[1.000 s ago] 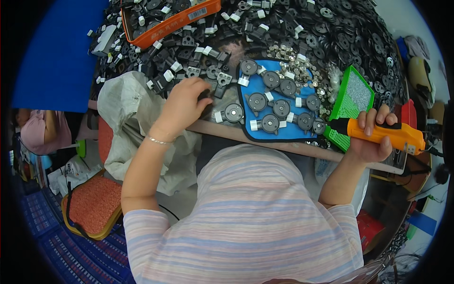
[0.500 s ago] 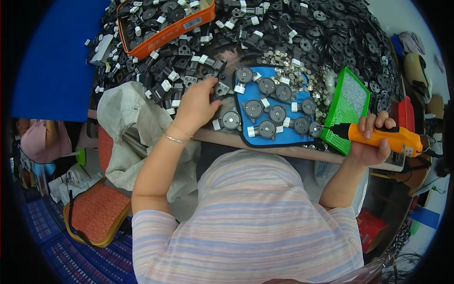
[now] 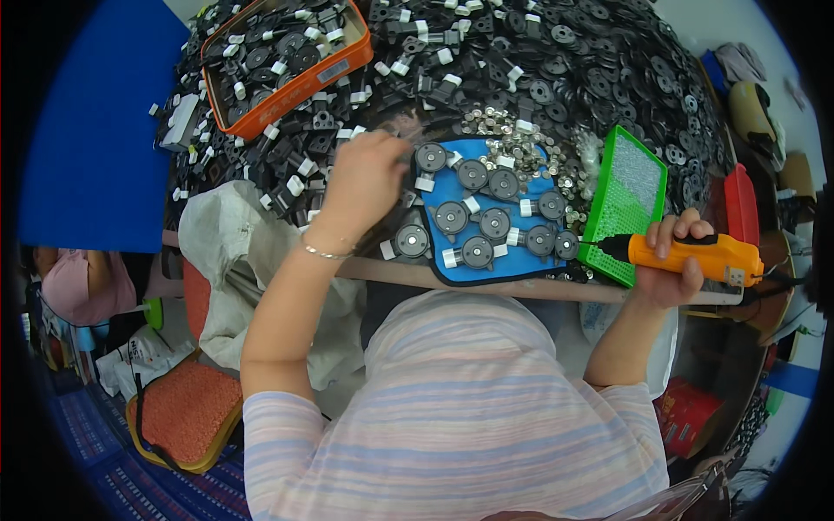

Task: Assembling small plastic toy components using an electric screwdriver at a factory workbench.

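Observation:
My right hand (image 3: pixel 667 280) is wrapped round an orange electric screwdriver (image 3: pixel 734 259), its black nose pointing left past a green perforated tray (image 3: pixel 599 265). The tip is close to a round black part (image 3: pixel 566 245) at the right edge of a blue mat (image 3: pixel 443 201). Several black round assemblies with white tabs lie on that mat; another assembly (image 3: pixel 411 241) sits just left of it. Over the heap of black parts (image 3: pixel 326 139) left of the mat is my left hand (image 3: pixel 365 182). Its fingertips are blurred and partly hidden, so any grasp cannot be made out.
An orange-rimmed box (image 3: pixel 300 100) of parts stands on the heap at back left. Small silver metal pieces (image 3: pixel 499 123) lie behind the mat. Black discs (image 3: pixel 599 78) pile up at back right, near a red bin (image 3: pixel 741 204). A pale sack (image 3: pixel 230 226) drapes over the table's left edge.
The whole view has shifted slightly. My left hand, earlier spread over the black parts, now has its fingers drawn in and blurred. The right hand keeps holding the screwdriver by the tray.

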`<state>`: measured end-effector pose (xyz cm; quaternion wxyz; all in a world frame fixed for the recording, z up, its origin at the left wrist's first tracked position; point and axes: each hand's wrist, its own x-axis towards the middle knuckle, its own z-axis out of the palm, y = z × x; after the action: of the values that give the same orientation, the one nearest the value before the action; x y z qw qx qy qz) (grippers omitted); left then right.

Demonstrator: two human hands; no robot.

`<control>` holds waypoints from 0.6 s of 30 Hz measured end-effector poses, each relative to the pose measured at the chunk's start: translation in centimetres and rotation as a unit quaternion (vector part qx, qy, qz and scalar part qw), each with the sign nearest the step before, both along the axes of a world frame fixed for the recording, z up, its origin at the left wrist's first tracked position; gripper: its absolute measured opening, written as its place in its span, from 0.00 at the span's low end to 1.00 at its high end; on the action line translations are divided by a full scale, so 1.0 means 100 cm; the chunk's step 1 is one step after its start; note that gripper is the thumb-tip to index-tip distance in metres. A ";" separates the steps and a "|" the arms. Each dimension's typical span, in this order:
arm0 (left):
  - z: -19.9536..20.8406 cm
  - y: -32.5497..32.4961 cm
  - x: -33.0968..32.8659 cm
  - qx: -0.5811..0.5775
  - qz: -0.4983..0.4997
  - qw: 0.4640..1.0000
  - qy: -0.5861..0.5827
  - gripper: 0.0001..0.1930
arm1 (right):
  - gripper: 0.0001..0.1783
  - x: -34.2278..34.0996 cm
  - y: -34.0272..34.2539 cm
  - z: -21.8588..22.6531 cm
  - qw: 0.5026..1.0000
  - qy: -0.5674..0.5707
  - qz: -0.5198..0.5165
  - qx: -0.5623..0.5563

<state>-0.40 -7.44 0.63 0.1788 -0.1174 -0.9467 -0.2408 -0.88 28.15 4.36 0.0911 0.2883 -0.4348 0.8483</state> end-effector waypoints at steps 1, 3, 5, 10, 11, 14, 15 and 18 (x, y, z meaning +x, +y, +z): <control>0.008 0.016 -0.010 0.010 -0.026 0.999 -0.035 0.09 | 0.20 0.000 0.000 -0.001 1.000 -0.003 0.002 -0.003; 0.000 0.041 -0.035 0.018 -0.076 0.995 -0.063 0.09 | 0.20 0.002 -0.003 -0.002 1.000 -0.006 -0.007 -0.008; -0.013 0.061 -0.062 -0.013 -0.104 0.991 -0.086 0.10 | 0.19 0.003 -0.006 -0.003 1.000 -0.006 -0.021 -0.007; -0.039 0.075 -0.101 -0.088 -0.147 0.972 -0.162 0.09 | 0.19 0.009 0.002 -0.003 0.999 0.002 -0.032 0.005; -0.038 0.077 -0.103 -0.088 -0.151 0.971 -0.162 0.09 | 0.19 0.010 0.004 -0.003 0.999 -0.002 -0.038 0.003; -0.039 0.078 -0.108 -0.105 -0.150 0.968 -0.172 0.07 | 0.19 0.011 0.006 -0.003 0.999 -0.010 -0.048 -0.002; -0.040 0.077 -0.107 -0.105 -0.148 0.968 -0.172 0.07 | 0.19 0.011 0.006 -0.003 0.999 -0.013 -0.049 -0.005; -0.031 0.069 -0.101 -0.067 -0.130 0.980 -0.133 0.06 | 0.19 0.008 0.004 -0.003 0.999 -0.011 -0.040 -0.001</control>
<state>-10.46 -0.57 -2.43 0.0105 -0.2185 -0.9526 -0.2115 -0.08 28.58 4.09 0.1204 0.2609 -0.4464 0.8474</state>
